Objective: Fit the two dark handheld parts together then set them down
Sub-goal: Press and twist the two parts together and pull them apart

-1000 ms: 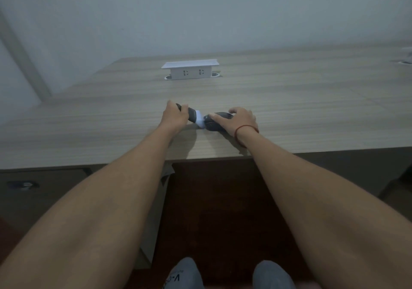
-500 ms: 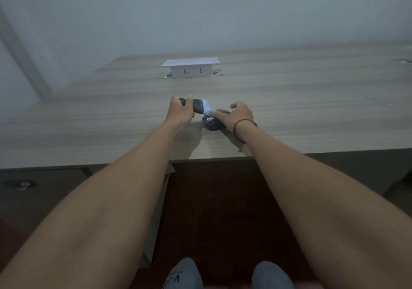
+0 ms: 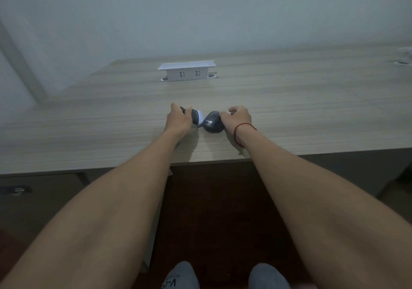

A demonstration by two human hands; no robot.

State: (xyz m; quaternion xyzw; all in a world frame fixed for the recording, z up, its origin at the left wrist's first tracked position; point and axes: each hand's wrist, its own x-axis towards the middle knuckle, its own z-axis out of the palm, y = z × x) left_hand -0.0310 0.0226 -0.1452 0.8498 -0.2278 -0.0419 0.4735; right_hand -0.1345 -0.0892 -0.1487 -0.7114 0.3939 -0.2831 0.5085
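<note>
My left hand (image 3: 178,121) grips a dark handle part (image 3: 193,115) with a pale end that points right. My right hand (image 3: 237,117) holds a rounded dark part (image 3: 213,123) with small white lettering on it. The two parts meet at the pale end, just above the wooden table (image 3: 289,110), near its front edge. A red cord circles my right wrist. My fingers hide the far ends of both parts.
A white socket box (image 3: 187,71) stands upright at the back middle of the table. A round cable hole (image 3: 402,62) shows at the far right. My knees in grey fabric (image 3: 185,277) are below the table's front edge.
My left hand has lowered its handle part from a raised tilt, and my right hand has turned the rounded part so the lettering faces up. The parts are touching again.
</note>
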